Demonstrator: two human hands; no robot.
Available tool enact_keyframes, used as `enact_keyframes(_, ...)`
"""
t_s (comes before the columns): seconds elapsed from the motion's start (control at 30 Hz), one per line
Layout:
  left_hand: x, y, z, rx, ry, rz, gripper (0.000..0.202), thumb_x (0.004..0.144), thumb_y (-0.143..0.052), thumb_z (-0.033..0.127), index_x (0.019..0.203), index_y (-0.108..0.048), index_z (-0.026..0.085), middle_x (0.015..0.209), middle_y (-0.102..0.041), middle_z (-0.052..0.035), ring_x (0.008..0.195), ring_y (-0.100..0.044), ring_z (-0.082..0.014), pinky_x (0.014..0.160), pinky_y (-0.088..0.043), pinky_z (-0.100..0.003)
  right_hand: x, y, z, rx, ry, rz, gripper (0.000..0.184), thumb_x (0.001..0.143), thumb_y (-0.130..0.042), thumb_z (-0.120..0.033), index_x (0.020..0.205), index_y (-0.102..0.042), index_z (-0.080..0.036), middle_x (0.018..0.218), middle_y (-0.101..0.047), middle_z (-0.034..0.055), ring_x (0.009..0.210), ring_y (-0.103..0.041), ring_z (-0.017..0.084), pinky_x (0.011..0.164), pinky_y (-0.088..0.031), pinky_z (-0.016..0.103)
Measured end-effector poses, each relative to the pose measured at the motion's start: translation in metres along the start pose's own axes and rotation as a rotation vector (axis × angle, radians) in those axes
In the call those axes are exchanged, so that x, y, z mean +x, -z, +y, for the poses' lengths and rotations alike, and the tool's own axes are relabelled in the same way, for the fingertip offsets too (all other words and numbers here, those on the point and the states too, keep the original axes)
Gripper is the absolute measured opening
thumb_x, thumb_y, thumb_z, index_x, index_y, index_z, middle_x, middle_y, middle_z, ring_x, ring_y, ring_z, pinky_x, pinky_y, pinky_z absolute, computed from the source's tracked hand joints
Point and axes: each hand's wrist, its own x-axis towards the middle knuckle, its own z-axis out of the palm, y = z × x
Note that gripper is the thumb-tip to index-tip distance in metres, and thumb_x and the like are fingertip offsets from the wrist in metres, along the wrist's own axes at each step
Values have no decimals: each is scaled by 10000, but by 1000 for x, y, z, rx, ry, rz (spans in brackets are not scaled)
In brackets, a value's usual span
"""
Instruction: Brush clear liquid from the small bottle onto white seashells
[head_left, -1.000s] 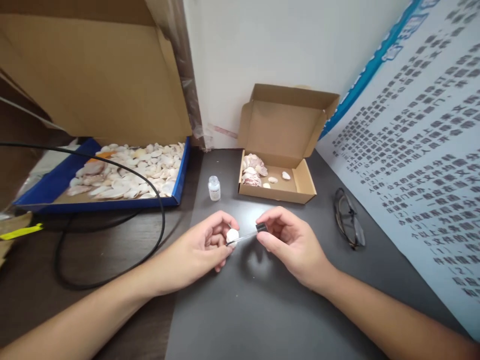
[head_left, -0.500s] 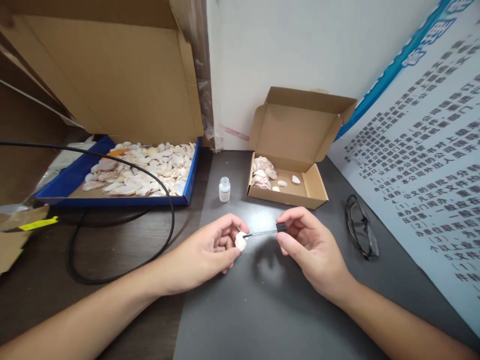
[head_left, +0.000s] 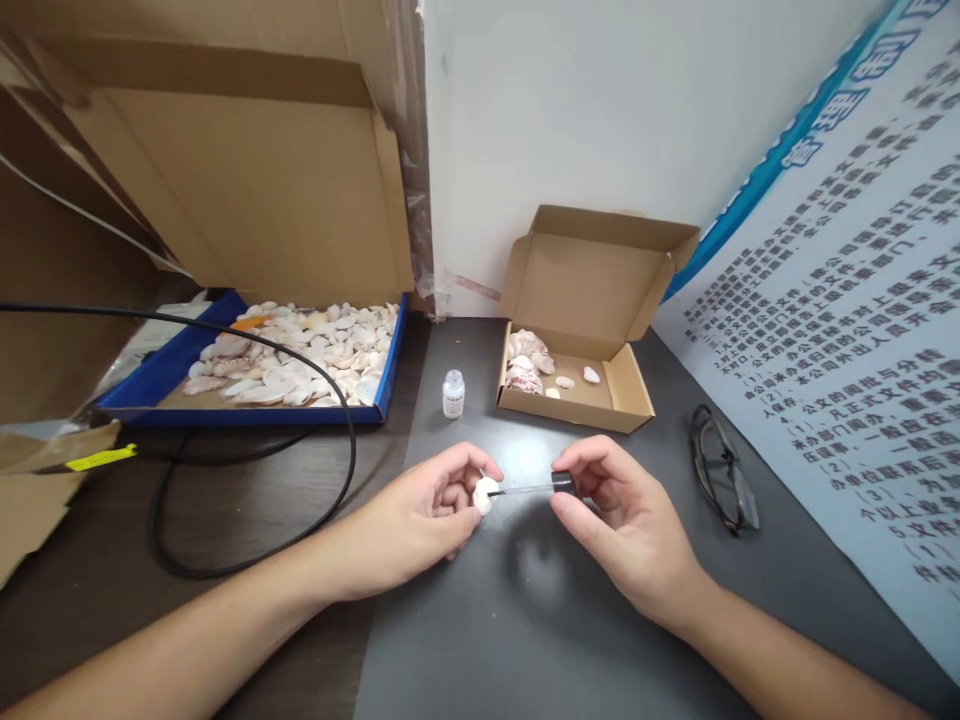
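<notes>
Between the thumb and fingers of my left hand [head_left: 431,515] is a small white seashell [head_left: 484,496]. My right hand [head_left: 626,520] pinches the black cap of a thin applicator brush [head_left: 564,483]. The clear stem points left, and its dark tip meets the shell's face. Beyond my hands stands a small open glass bottle [head_left: 453,395] with a white label; neither hand touches it.
At left a blue-edged cardboard box [head_left: 255,413] holds many shells. A smaller cardboard box [head_left: 577,412] has several shells. A black cable [head_left: 352,440] loops at left. Glasses [head_left: 721,470] lie at right, beside a printed poster [head_left: 840,370].
My view has tilted up a little, so everything sits lower in the picture. The brush now lies nearly level, its tip still at the shell.
</notes>
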Motion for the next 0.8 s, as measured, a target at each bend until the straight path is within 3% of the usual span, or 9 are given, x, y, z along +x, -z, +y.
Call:
enact_keyframes(0.23, 1, -2, 0, 4, -22, 23, 267, 862, -629, 309, 1072, -498, 210, 817, -457, 41, 655, -399, -97, 579, -333, -216, -1, -1, 0, 13, -37, 4, 99, 864, -613, -217, 931, -547, -247, 709, -485, -43, 571, -468, 127, 523, -398, 241)
enact_keyframes(0.4, -2, -5, 0, 149, -101, 83, 224, 884, -595, 324, 1044, -504, 196, 829, -480, 27, 714, -425, -121, 664, -370, -249, 1, 0, 3, 27, -66, -13, 58, 867, -584, -216, 889, -533, -236, 708, -478, -43, 570, -456, 123, 540, -388, 247)
enact_keyframes(0.57, -2, -4, 0, 246, -118, 86, 161, 887, -572, 276, 1008, -495, 201, 829, -478, 30, 712, -428, -121, 659, -375, -244, 2, -1, 2, 31, -83, -17, 69, 865, -598, -236, 890, -534, -229, 694, -475, -43, 563, -454, 125, 539, -386, 251)
enact_keyframes(0.8, -1, -4, 3, 242, -113, 92, 187, 885, -571, 333, 984, -485, 200, 819, -474, 30, 699, -414, -124, 641, -362, -241, 1, -1, 0, 35, -83, 6, 78, 858, -605, -237, 892, -535, -230, 719, -488, -36, 572, -461, 127, 545, -389, 251)
